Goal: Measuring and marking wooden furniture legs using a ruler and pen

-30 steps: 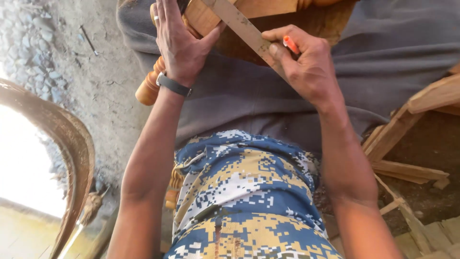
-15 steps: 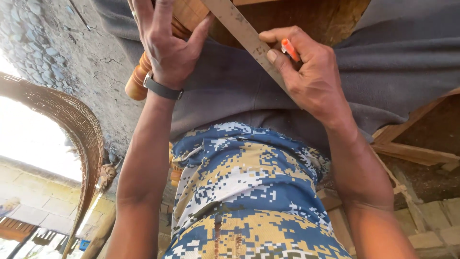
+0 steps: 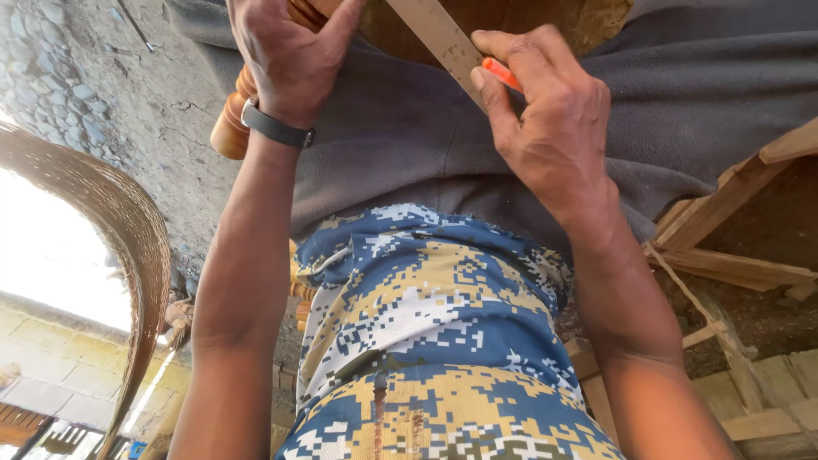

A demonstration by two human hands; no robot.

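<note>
Seemingly everything is arranged around the flat wooden ruler (image 3: pixel 439 43), so it serves as the landmark in the head view, the only view there is. It lies across the person's lap, on top of a brown wooden piece (image 3: pixel 503 21) that rests on the grey trousers (image 3: pixel 682 94). Its long axis runs diagonally, from the upper middle of the frame down and to the right, where its lower end disappears under the right hand; the far end is cut off by the top edge, so which end leads cannot be told.

The right hand (image 3: pixel 554 128) sits at the ruler's lower end, fingers closed together around an orange pencil (image 3: pixel 501 75) held just against the ruler's edge, probably so the straight edge can guide the tip. The point itself is hidden by the fingers.

The left hand (image 3: pixel 290 55), with a dark wristband (image 3: pixel 277 128), lies to the left of the ruler, palm down and fingers spread over the wooden piece, seemingly pressing it steady; its grip is a flat hold, not a closed one, though the fingertips are out of frame. A turned, rounded wooden leg (image 3: pixel 232 119) pokes out below that wrist, farther left of the ruler.

Below the ruler is a blue, tan and white patterned shirt (image 3: pixel 426 341). Well to the right lie pale wooden slats (image 3: pixel 733 221); far left curves a woven basket rim (image 3: pixel 141 238).
</note>
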